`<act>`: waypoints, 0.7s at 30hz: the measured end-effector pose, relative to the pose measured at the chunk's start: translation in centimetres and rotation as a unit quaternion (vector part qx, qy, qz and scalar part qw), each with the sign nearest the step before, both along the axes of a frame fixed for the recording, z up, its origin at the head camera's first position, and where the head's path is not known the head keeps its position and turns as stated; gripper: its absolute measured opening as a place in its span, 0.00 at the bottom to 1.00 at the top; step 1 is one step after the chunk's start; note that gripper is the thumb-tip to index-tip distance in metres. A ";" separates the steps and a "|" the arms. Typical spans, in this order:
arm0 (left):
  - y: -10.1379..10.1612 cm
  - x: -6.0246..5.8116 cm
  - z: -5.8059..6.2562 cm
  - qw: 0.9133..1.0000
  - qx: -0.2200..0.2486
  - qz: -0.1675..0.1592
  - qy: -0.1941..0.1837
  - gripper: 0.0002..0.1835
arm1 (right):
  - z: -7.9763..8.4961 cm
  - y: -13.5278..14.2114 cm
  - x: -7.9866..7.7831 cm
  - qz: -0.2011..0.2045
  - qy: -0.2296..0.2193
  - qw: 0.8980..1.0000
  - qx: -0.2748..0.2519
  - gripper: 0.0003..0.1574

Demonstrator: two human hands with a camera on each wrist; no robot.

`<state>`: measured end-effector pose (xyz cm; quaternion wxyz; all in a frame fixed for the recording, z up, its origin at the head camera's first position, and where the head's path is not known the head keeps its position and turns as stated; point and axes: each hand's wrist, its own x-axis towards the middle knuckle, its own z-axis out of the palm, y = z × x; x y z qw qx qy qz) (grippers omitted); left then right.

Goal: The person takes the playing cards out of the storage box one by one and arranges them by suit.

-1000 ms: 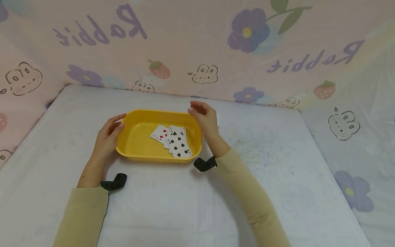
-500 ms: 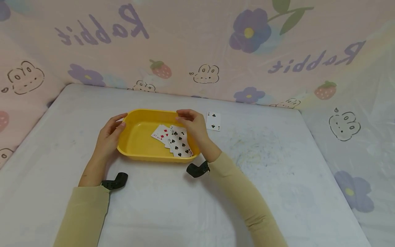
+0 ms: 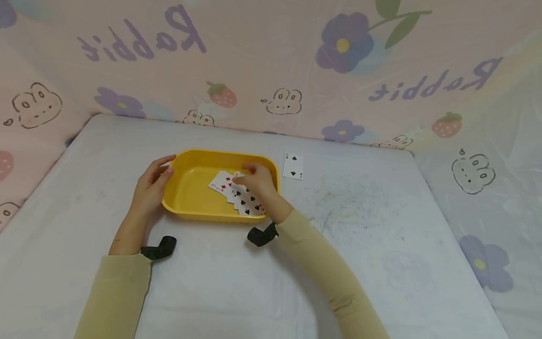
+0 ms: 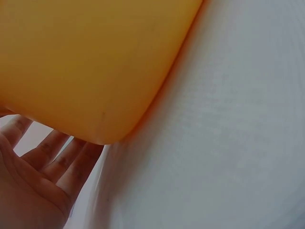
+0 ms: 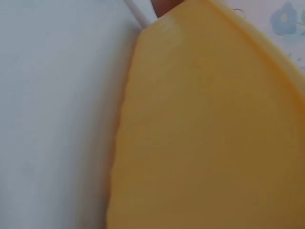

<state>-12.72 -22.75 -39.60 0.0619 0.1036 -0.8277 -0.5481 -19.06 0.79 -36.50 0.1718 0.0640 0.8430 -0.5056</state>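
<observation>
My left hand (image 3: 149,187) is at the left end of a yellow plastic basin (image 3: 186,217), fingers and thumb at its rim. In the left wrist view, the fingers (image 4: 76,164) stretch out fairly straight against the outer wall, their tips hidden. My right hand (image 3: 259,181) reaches over the right part of the basin, thumb and fingers slightly bent and apart above a pile of playing cards (image 3: 243,203). A red diamond card (image 3: 219,181) and a black spade card (image 3: 251,207) show. The hand covers part of the pile. In the right wrist view the basin's wall (image 5: 200,124) fills most of the picture.
A two of clubs (image 3: 293,166) lies face up on the white table (image 3: 347,263), just right of the basin. A printed cloth wall (image 3: 237,56) with rabbits, flowers and strawberries rises behind the table's far edge.
My right hand has moved left and down, from the basin's right rim to over the cards inside. The two of clubs has come into view. My left hand stays at the rim.
</observation>
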 end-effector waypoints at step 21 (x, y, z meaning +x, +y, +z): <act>0.1 0.1 0.1 1.000 0.008 0.002 -0.007 0.25 | -0.3 -0.8 0.6 0.063 0.043 0.979 0.188 0.32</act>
